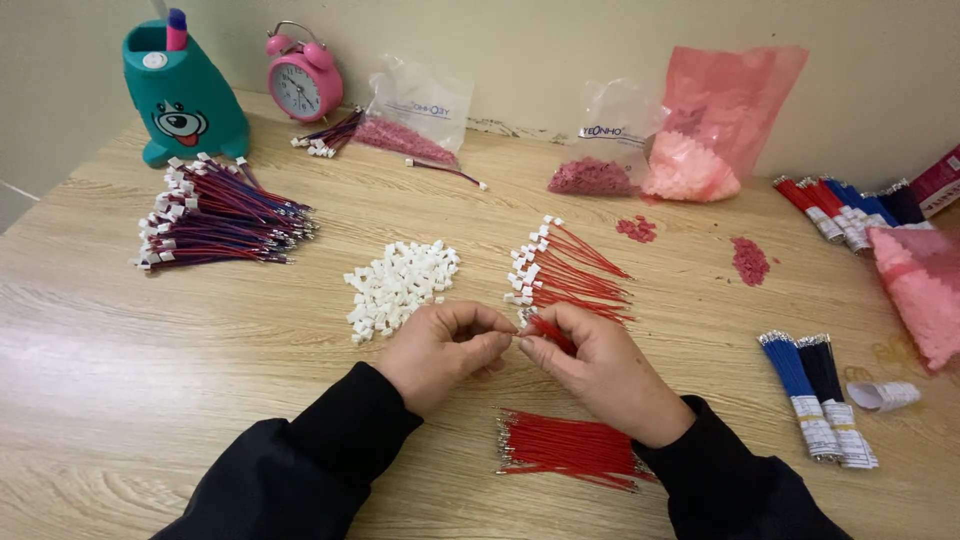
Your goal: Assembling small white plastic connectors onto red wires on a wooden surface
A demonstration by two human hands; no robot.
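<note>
Right hand (pixel 600 370) pinches a red wire (pixel 549 333); left hand (pixel 440 350) closes its fingertips at the wire's tip, contents hidden. White connectors (pixel 400 283) lie just beyond. At the wall, clear bags (pixel 420 115) hold pink parts; a teal holder (pixel 183 92) holds a marker.

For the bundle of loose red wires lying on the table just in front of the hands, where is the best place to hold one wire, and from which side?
Probably near the metal-tipped left ends of the red wire bundle, coming from above. The wires lie flat, running left to right, and those ends fan apart slightly, so one is easier to single out there. The left hand is nearest those tips; the right hand already pinches a red wire.
</note>
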